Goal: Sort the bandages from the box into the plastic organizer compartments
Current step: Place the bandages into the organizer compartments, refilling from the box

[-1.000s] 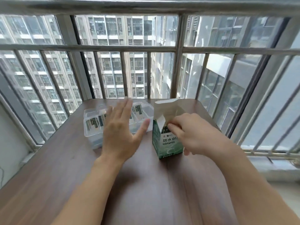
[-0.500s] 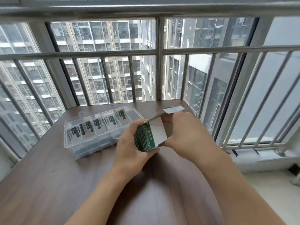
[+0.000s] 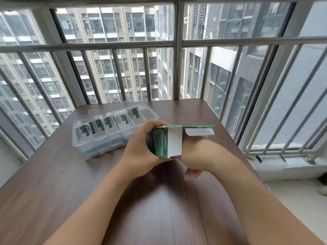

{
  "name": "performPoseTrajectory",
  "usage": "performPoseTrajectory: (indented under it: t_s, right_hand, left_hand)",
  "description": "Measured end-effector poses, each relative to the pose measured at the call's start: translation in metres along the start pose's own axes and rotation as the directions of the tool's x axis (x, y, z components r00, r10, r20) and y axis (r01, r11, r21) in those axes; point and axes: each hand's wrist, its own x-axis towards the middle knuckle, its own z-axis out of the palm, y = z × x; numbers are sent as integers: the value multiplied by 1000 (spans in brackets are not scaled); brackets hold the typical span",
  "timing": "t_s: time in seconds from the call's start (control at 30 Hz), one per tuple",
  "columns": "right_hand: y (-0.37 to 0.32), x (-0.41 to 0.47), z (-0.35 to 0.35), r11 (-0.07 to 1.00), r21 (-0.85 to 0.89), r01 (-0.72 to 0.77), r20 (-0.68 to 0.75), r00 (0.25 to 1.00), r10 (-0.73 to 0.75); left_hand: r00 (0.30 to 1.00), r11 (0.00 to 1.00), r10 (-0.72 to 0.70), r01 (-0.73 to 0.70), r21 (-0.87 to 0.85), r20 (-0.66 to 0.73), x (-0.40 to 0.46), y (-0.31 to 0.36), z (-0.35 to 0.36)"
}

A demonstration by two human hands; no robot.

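1. While it's tipped on its side above the table [image 3: 53, 183], the green-and-white box [image 3: 165, 141] has its flap open.
2. Left hand [image 3: 139, 147] wraps round it; right hand [image 3: 192, 156] is mostly hidden behind, grip unclear.
3. Clear organizer [image 3: 85, 147] just left, bandages [image 3: 113, 123] in its compartments.

Head view — both forearms bare from the bottom edge of frame up to the wrists; no sleeve edge visible on either. Left hand [image 3: 139, 149] bare: no glove, ring, or band seen on the parts in view. Right hand [image 3: 196, 156] bare too, largely hidden, wrist free of watch or strap. Fingernails not resolvable — too small and partly hidden.
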Motion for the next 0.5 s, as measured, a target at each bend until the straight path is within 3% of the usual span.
performPoseTrajectory:
  t_s: [0.2, 0.3, 0.4, 0.5]
  right_hand:
    - [-3, 12, 18, 994, 33, -106, 160, 982, 100]
    - [-6, 15, 20, 983, 161, -90, 77, 994, 79]
    - [-8, 9, 16, 993, 118, 3, -46, 999, 2]
    - [-4, 6, 10, 987, 143, 73, -77, 995, -63]
  left_hand:
    - [986, 936, 167, -154, 318, -17, -1, 4, 4]
    - [985, 941, 163, -138, 310, -54, -2, 1, 1]
    - [989, 961, 113, -86, 264, -90, -1, -6, -3]
    - [994, 996, 7, 3, 90, -112, 0, -13, -7]
